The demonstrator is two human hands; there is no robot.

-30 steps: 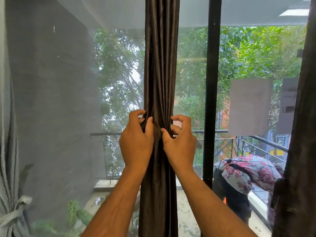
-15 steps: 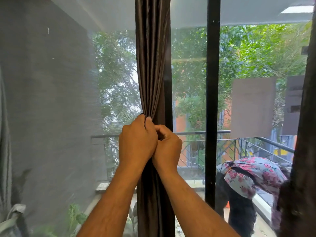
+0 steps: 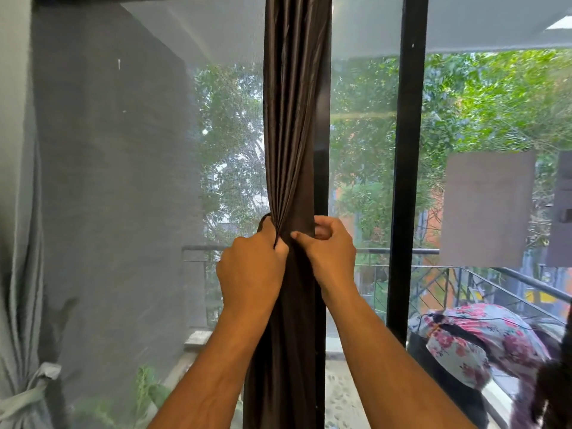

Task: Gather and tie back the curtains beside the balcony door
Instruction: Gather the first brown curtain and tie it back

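Dark brown curtain hanging vertical, bunched at mid-frame, left of the black door frame, left hand pinching gathered pleats, right hand curled around its right edge

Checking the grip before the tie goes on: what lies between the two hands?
In the head view, only the gathered brown curtain lies between the left hand and the right hand; both grip it.

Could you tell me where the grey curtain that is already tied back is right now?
The grey curtain hangs at the head view's far left edge, left of the brown curtain that both hands grip.
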